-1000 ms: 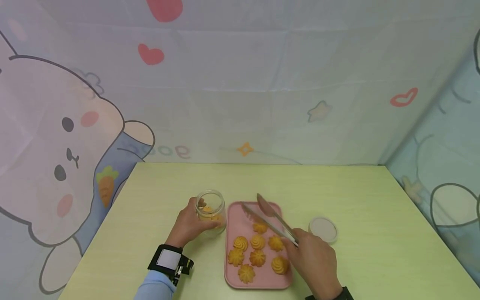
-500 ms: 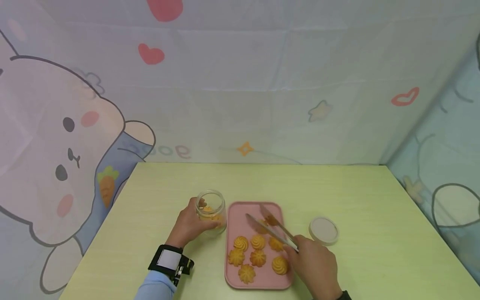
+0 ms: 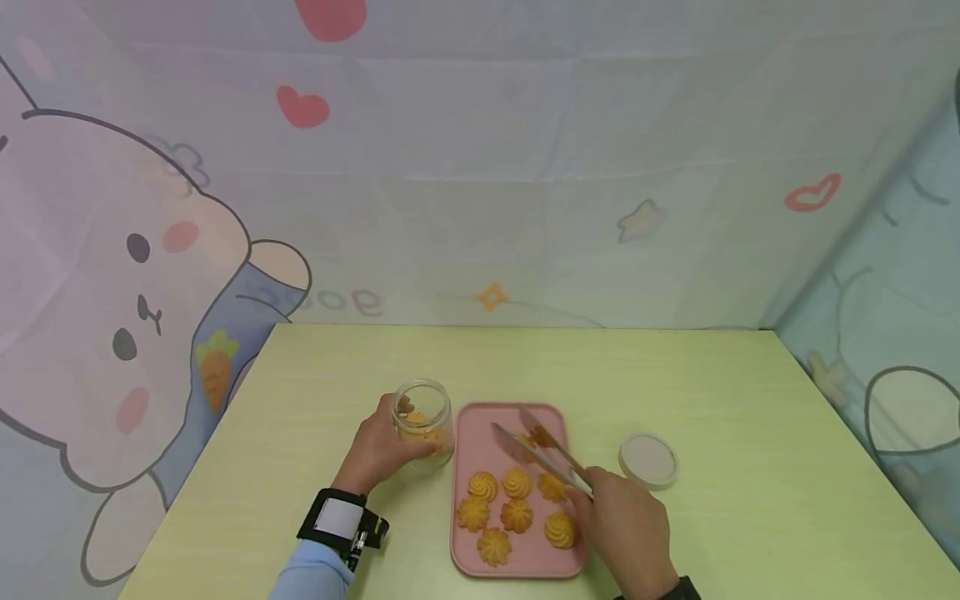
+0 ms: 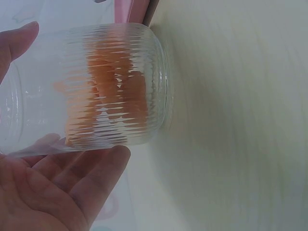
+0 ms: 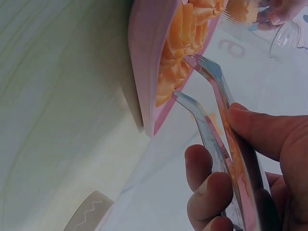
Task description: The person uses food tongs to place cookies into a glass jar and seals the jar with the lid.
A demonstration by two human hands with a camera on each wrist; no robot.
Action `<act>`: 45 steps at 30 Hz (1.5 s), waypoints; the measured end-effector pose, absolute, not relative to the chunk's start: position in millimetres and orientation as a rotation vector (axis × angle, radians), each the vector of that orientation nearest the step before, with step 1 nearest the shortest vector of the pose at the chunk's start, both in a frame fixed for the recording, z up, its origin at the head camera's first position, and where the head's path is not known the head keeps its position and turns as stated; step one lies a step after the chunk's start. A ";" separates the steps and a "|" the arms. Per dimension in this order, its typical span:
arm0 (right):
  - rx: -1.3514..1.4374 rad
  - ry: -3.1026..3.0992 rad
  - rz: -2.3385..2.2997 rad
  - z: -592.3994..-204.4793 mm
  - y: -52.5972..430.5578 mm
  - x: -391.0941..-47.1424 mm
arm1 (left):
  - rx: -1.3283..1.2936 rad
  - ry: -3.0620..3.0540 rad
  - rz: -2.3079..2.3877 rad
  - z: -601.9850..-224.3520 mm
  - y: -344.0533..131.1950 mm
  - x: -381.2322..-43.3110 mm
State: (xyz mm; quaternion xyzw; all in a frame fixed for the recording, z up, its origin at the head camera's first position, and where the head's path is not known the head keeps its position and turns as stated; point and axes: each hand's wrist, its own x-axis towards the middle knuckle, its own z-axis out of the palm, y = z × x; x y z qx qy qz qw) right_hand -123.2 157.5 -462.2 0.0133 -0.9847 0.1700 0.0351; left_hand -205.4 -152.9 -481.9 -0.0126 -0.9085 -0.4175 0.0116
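Note:
My left hand holds a clear ribbed glass jar upright on the table, its mouth uncovered. Orange-yellow piped cookies fill the jar's lower part. To the jar's right lies a pink tray bearing several swirl-shaped cookies. In my right hand I grip metal tongs between thumb and fingers. Their parted tips reach down around the farthest cookie on the tray. Whether both tips touch that cookie, I cannot tell.
A round whitish lid lies on the pale yellow-green table, right of the tray. Behind the table hangs a printed cloth backdrop. The jar stands close beside the tray's left edge.
The tongs have lowered toward the farthest cookie and their tips have drawn closer together, mostly in the first half second. My left hand and the jar have stayed in place.

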 end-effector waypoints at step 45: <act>0.106 -2.821 0.546 -446.2 152.1 -123.3 | -0.089 -2.813 -1.269 -478.9 -152.9 -202.9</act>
